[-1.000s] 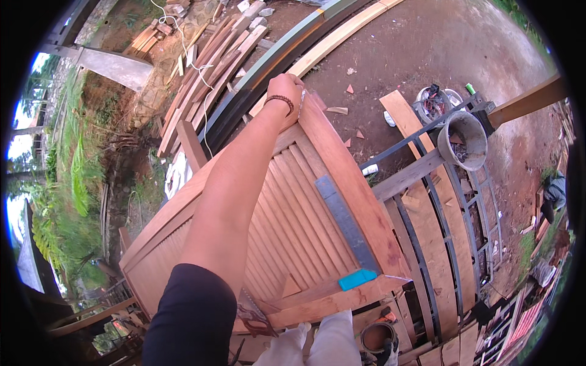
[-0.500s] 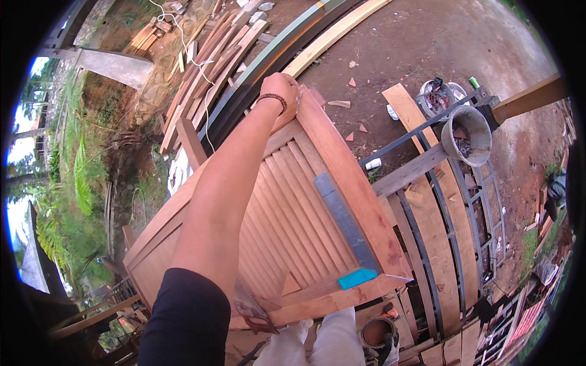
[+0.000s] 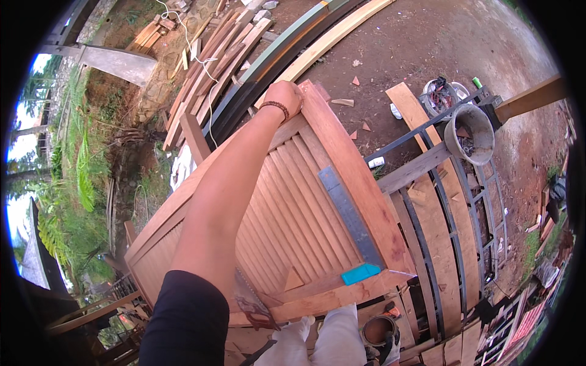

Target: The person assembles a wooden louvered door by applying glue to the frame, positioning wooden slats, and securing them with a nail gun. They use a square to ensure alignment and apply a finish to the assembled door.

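A louvred wooden panel (image 3: 287, 183) with a broad frame lies in front of me. My left hand (image 3: 284, 97) is closed at its far corner, against the frame joint. Its fingertips are hidden, so what it grips, if anything, does not show. Along the panel's right side rests a try square (image 3: 348, 213) with a steel blade and a turquoise stock. A handsaw (image 3: 256, 312) with a brown handle lies at the near edge, partly behind my forearm. A small triangular wood piece (image 3: 293, 279) sits on the slats. My right hand is out of sight.
A grey bucket (image 3: 469, 135) stands right of the panel, beside a dark metal frame (image 3: 455, 229) and planks. Behind it is a tub (image 3: 438, 91) of odds and ends. Stacked timber (image 3: 210, 67) and long beams (image 3: 293, 43) lie beyond. A round container (image 3: 378, 329) is near my legs.
The whole view has shifted slightly right and down. My left hand stays closed at the panel's far corner; the try square and handsaw keep their places on the panel.
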